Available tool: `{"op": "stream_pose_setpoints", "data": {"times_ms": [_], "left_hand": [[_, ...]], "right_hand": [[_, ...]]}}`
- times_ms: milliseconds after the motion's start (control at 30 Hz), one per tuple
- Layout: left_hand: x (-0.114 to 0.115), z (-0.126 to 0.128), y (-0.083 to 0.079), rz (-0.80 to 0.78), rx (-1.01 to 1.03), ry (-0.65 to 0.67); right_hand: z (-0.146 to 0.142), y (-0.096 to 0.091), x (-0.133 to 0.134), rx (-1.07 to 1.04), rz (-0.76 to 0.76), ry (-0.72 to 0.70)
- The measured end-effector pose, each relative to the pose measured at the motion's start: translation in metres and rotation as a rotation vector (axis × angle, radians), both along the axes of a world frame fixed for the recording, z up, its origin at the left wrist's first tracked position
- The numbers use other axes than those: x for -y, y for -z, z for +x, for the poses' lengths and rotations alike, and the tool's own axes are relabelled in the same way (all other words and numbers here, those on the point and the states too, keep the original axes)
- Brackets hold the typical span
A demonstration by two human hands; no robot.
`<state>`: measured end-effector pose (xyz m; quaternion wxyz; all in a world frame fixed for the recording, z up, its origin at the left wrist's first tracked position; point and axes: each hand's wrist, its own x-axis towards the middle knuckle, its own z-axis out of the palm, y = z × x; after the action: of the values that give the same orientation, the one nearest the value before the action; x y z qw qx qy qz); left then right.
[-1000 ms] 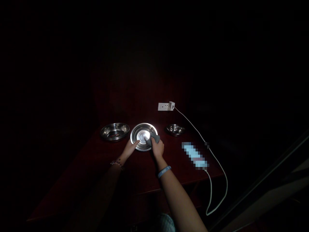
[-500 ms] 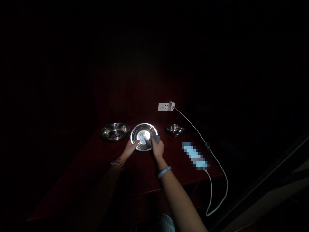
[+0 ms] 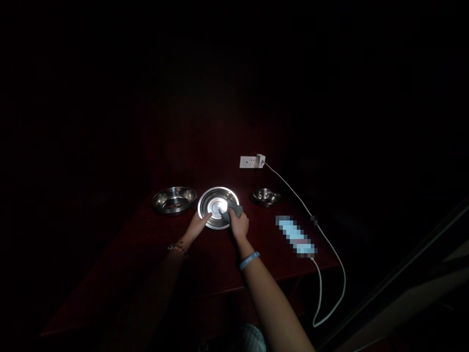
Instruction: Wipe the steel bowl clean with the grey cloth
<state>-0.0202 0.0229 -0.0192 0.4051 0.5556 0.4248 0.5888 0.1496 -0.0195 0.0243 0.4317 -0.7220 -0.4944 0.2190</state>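
A shiny steel plate (image 3: pixel 216 198) lies in the middle of a dark red table (image 3: pixel 205 264), lit brightly. My right hand (image 3: pixel 239 226) is closed on a small grey cloth (image 3: pixel 233 211) that rests on the plate's right inner side. My left hand (image 3: pixel 198 226) lies on the plate's near-left rim, fingers stretched flat, thumb reaching toward the centre. A beaded bracelet sits on my left wrist and a blue band on my right.
A steel bowl (image 3: pixel 174 199) stands left of the plate and a smaller steel bowl (image 3: pixel 266 196) to its right. A phone (image 3: pixel 296 236) lies at the right, its white cable (image 3: pixel 330 244) running to a wall socket (image 3: pixel 252 161). The surroundings are dark.
The cloth and my right hand have shifted very slightly on the plate. Everything else is unchanged.
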Motion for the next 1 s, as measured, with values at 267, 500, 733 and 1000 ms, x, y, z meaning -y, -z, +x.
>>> {"op": "stream_pose_setpoints", "data": {"times_ms": [267,500,733,1000], "left_hand": [[0.0005,0.0016,0.0013,0.023,-0.01,-0.026],[-0.001,0.0015,0.0024,0.016,-0.02,-0.032],[0.0018,0.0015,-0.0025,-0.002,-0.004,-0.021],[-0.0014,0.0009,0.0017,-0.009,0.016,-0.006]], "right_hand": [[0.0001,0.0039,-0.0029,-0.035,0.013,0.001],[0.0002,0.0039,-0.0027,-0.035,0.017,-0.009],[0.0,-0.001,0.0003,-0.023,-0.017,-0.02],[-0.0006,-0.002,0.0011,-0.056,-0.009,-0.018]]}}
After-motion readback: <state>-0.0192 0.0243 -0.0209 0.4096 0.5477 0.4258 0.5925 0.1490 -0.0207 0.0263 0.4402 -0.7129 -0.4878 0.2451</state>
